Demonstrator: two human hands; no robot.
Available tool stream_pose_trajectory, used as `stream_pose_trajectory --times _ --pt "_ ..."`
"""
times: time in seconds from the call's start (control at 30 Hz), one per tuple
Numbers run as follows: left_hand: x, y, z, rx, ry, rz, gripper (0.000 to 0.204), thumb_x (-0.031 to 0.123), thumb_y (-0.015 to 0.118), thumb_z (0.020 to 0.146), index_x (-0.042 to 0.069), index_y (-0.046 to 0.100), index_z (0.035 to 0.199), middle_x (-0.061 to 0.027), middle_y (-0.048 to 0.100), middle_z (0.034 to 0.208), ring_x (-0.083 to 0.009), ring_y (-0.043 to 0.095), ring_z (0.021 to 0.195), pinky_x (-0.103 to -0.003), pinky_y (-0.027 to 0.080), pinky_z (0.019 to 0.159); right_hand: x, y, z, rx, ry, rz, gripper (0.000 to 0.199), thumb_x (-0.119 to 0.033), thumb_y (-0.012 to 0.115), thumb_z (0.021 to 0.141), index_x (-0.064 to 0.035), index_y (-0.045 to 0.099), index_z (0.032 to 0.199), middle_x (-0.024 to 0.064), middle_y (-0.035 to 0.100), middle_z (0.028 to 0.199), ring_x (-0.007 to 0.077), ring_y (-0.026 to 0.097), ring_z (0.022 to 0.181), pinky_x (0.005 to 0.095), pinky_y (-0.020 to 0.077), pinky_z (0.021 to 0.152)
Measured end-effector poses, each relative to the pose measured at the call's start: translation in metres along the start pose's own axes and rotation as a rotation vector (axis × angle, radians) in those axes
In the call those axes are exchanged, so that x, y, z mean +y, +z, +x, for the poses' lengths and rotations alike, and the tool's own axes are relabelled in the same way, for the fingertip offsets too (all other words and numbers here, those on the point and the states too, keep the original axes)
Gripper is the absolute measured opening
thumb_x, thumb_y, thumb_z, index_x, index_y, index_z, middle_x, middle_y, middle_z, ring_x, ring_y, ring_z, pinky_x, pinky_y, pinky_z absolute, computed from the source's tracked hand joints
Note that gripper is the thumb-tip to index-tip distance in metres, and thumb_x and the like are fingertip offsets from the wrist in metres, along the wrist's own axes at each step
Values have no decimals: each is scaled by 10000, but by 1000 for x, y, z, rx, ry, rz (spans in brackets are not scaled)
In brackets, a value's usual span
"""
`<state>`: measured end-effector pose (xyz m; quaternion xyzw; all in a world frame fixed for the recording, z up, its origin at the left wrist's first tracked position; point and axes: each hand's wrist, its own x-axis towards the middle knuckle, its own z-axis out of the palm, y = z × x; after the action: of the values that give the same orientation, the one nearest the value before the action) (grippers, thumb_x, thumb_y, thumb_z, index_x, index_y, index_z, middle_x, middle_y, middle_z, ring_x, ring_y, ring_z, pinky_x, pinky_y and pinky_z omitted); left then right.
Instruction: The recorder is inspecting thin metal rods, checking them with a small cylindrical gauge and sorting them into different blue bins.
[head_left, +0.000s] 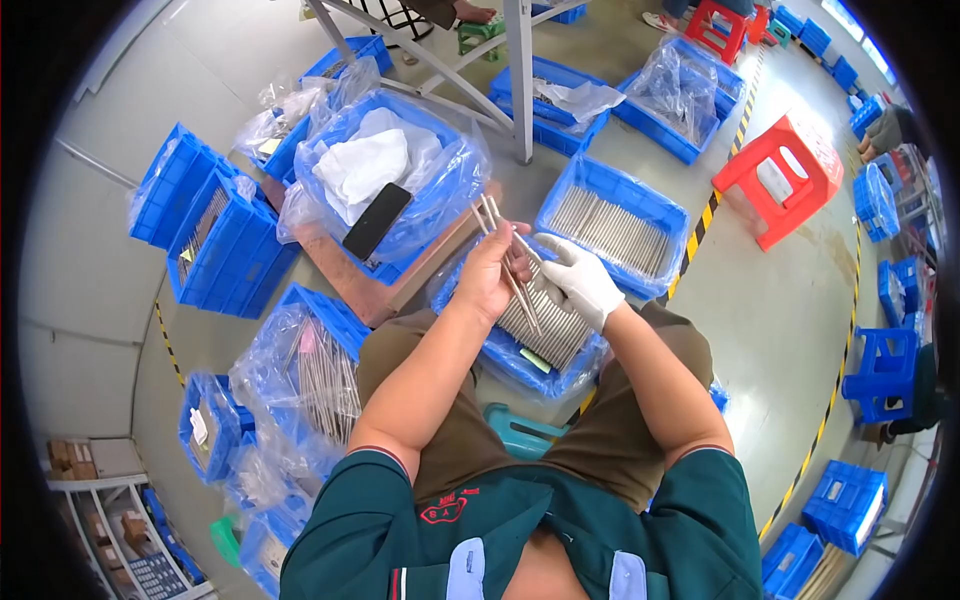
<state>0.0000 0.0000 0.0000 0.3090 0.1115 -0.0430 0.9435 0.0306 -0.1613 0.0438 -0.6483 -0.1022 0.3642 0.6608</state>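
My bare left hand (485, 275) is closed around a few thin silvery metal rods (522, 300), which slant up and to the left past its fingers. My right hand (580, 282), in a white glove, is closed beside it, thumb and fingers on a rod at the same bunch. Just below both hands, between my knees, a plastic-lined blue bin (582, 378) holds a row of similar rods lying side by side, with a pale green slip at its near edge. The exact number of rods in my hands is hard to make out.
Ahead to the right stands another blue bin (680, 215) of rods. A lined bin (440, 130) with white cloth and a black phone (377, 220) is ahead left. Bagged long rods (325, 375) lie at left. A red stool (785, 180) and a metal table leg (521, 80) stand farther off.
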Motion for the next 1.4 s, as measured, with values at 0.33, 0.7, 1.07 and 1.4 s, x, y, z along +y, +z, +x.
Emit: stream_pose_trajectory --times 0.33,0.7,1.07,1.4 --pt "-10 14 -13 -17 -178 148 266 339 560 897 94 601 991 29 507 672 -56 370 505 -203 313 453 -2 10 2 152 -70 162 525 -69 497 823 2 379 1330 65 554 678 110 513 540 222 415 491" --pt "-14 9 1 226 46 197 203 255 474 940 93 577 874 15 501 661 -80 442 522 -212 326 440 -7 8 9 19 108 263 333 -310 557 895 -25 539 1066 55 597 766 116 569 570 241 473 474" --pt "-9 6 -2 99 -35 160 307 359 534 912 59 584 948 35 400 624 -71 371 502 -218 312 445 16 3 6 114 30 -7 283 -257 525 898 18 583 863 24 515 618 114 529 563 241 402 500" --pt "-16 21 -9 -63 -69 250 221 292 527 923 94 623 940 33 532 674 -34 386 500 -174 331 447 17 -1 7 25 26 440 311 -315 535 911 -10 562 854 36 489 600 161 557 549 277 461 481"
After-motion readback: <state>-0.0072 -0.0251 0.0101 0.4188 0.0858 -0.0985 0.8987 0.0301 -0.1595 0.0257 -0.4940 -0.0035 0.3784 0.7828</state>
